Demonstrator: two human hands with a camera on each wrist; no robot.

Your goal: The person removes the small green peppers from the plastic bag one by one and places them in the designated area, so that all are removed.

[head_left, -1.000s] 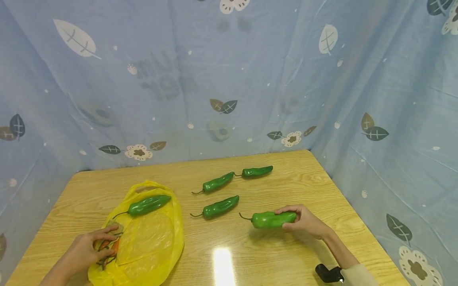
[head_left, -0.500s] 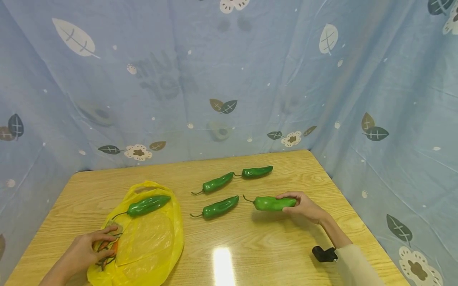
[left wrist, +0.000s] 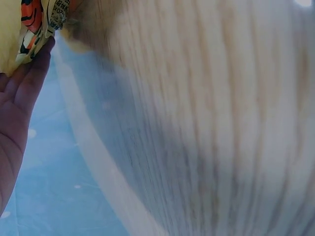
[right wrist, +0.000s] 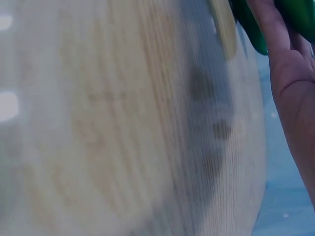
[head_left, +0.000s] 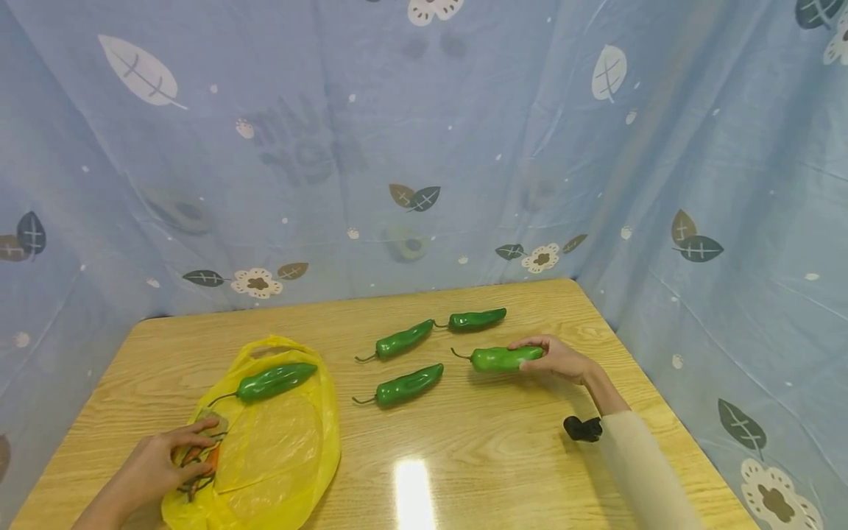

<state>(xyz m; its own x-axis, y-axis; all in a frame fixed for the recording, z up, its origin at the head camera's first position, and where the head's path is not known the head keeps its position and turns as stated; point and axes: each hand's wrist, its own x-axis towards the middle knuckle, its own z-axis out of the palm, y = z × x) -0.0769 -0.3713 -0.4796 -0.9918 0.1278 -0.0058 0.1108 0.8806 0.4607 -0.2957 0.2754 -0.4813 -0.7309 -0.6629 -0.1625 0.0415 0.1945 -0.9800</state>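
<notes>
My right hand (head_left: 556,358) grips a light green pepper (head_left: 493,359) by its blunt end, with the curved stem pointing left; in the right wrist view the hand (right wrist: 290,64) partly hides the green pepper. At the left, my left hand (head_left: 159,460) holds the printed edge of a yellow plastic bag (head_left: 278,434), thumb and fingers curled round it. The bag lies spread on the table, and a dark green pepper (head_left: 274,381) rests on its upper part. In the left wrist view only some fingers (left wrist: 34,78) show, against the bag's side.
Between the bag and my right hand lie three dark green peppers: a near one (head_left: 409,385), a middle one (head_left: 404,339) and a far one (head_left: 477,319). The wooden table (head_left: 503,471) meets a blue patterned curtain (head_left: 331,184) behind. A black device (head_left: 583,428) is by my right wrist.
My right hand has moved away from me toward the back of the table, carrying the light green pepper close to the other peppers. The left hand and the bag have stayed in place.
</notes>
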